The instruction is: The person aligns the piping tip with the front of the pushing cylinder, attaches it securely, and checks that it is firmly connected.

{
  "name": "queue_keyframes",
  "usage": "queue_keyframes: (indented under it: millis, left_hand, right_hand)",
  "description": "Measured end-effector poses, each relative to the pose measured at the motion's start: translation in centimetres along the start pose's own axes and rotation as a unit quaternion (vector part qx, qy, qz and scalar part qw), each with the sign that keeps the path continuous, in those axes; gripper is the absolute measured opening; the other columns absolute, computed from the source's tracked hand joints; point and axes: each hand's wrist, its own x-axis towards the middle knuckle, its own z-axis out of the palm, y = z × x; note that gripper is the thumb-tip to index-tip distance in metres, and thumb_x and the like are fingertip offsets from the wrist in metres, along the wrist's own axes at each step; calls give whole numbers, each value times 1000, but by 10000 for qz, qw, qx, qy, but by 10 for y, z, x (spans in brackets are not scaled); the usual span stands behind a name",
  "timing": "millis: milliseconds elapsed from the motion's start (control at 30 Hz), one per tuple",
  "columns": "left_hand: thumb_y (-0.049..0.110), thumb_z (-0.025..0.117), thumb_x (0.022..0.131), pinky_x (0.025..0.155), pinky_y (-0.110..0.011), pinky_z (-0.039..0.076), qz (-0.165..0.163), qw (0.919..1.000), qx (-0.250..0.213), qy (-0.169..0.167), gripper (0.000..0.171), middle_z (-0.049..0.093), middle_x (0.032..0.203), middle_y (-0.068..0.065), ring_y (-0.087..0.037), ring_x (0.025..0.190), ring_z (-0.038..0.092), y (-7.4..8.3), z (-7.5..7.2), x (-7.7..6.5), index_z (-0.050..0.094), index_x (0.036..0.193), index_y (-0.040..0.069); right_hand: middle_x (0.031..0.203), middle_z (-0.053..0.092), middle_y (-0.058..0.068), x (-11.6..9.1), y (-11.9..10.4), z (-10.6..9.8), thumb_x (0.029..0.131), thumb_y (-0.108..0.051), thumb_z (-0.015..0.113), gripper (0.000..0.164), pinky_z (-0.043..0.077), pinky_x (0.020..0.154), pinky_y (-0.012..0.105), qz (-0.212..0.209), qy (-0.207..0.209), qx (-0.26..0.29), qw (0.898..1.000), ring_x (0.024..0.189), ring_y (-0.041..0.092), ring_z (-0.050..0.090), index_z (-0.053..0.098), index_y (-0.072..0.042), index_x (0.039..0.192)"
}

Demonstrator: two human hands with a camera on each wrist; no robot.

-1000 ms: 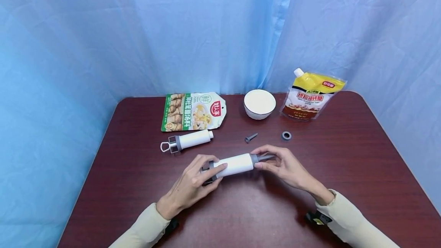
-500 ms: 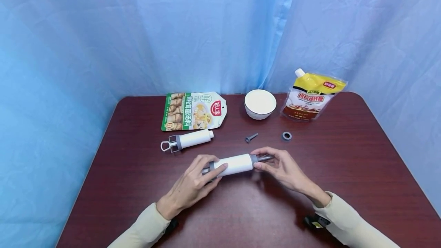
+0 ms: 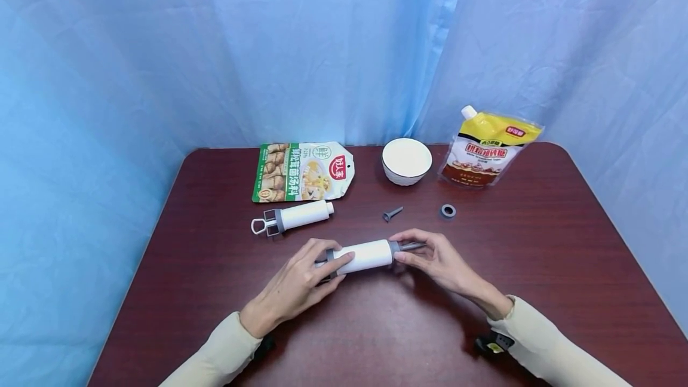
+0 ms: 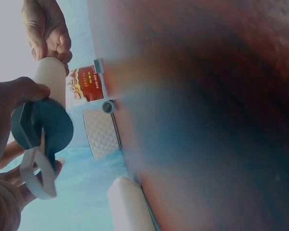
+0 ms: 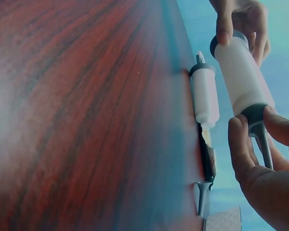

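above the table (image 3: 371, 339), hands (image 3: 298, 282) (image 3: 446, 261) hold a syringe (image 3: 366, 257).

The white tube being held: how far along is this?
Apparently done: the white tube has a gray nozzle at its end. In hand: the right hand pinches the nozzle's collar; the left hand grips the opposite end. Probably remaining: the bare-tipped second tube, loose nozzle and gray ring.

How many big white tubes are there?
2. One white tube is held by the left hand and right hand; the other tube lies on the table, near the green-and-white packet.
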Motion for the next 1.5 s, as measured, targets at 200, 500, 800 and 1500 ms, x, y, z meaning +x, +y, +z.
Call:
queue_keyframes:
  millis: [200,500,800,1500]
  left_hand:
    - [24,81,92,83,-28,56,-117,9991,-47,-411,47,63,123,-3,-15,104,59,0,-4,2,69,138,21]
    - [26,80,93,86,-31,57,-220,9967,-219,-755,47,63,124,-4,-18,105,62,-4,-4,1,69,138,19]
    - [28,77,96,89,-31,56,-392,9920,-190,-1187,45,63,124,-3,-17,108,62,-9,-1,1,68,139,18]
    - [30,80,93,91,-31,56,-667,9850,-428,-1530,49,62,124,-1,-11,106,58,-15,5,3,67,140,21]
  right_hand:
    - [119,73,17,4,4,-5,94,-11,77,34,62,84,28,12,-409,21,9992,98,17,75,70,-6,127]
    - [124,72,17,12,13,-8,93,-15,79,36,60,89,24,164,-800,-225,9964,106,12,74,70,-5,126]
    - [122,73,15,26,20,-9,91,-18,81,36,60,83,22,417,-1109,-501,9917,101,12,74,72,-5,124]
    - [112,78,8,33,25,-10,89,-17,84,30,59,86,21,162,-1035,-1084,9886,101,7,74,76,-8,116]
